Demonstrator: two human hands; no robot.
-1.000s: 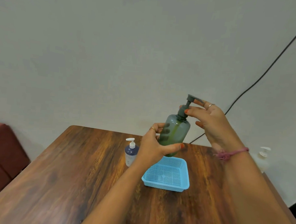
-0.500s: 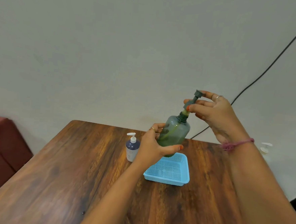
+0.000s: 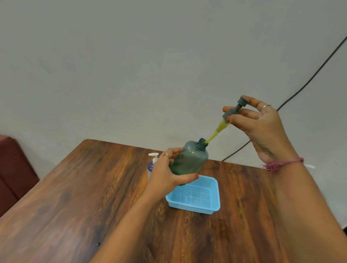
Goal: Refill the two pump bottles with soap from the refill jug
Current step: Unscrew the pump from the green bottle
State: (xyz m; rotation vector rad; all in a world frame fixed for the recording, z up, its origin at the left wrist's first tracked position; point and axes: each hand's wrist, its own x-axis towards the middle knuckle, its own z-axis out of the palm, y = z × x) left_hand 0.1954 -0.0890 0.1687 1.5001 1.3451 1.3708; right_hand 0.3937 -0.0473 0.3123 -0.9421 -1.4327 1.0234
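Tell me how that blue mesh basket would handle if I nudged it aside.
The blue mesh basket looks like thin perforated plastic with nothing in it, so probably very light. Low and wide, it should slide on the smooth wooden table rather than tip. Its walls might flex.

The tabletop [image 3: 81, 207] lies bare along its near and left parts, giving hands open passage there. Toward the far edge a blue basket [image 3: 194, 196] sits low, and just left of it a small white-pump bottle [image 3: 151, 164] stands upright, partly hidden behind the left hand [image 3: 165, 176]. That hand holds the green bottle [image 3: 189, 159] tilted above the basket's far left corner. A wall [image 3: 132, 56] closes the far side, with a black cable [image 3: 305, 83] running down it at right
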